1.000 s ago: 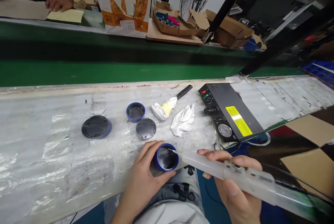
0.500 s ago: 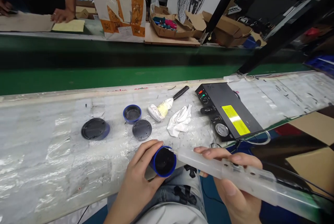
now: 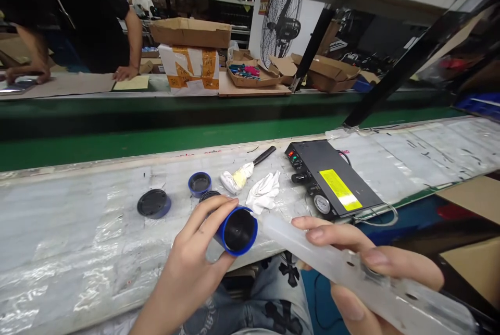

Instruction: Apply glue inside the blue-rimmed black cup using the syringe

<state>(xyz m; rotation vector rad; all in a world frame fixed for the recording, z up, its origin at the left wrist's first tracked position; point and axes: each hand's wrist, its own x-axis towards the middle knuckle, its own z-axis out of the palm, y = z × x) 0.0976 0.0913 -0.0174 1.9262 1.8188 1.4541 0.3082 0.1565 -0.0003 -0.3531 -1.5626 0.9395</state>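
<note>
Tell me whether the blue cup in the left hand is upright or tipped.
Tipped. The blue cup lies on its side in the left hand, its open mouth facing the camera.

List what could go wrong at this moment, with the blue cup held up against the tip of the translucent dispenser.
1. The left hand pinches the blue cup by its rim, clear of the bench; it could slip.
2. The dispenser in the right hand meets the cup's edge at its tip; a wobble might smear whatever it dispenses outside.
3. The white rag and control box lie close behind and could be knocked.
</note>
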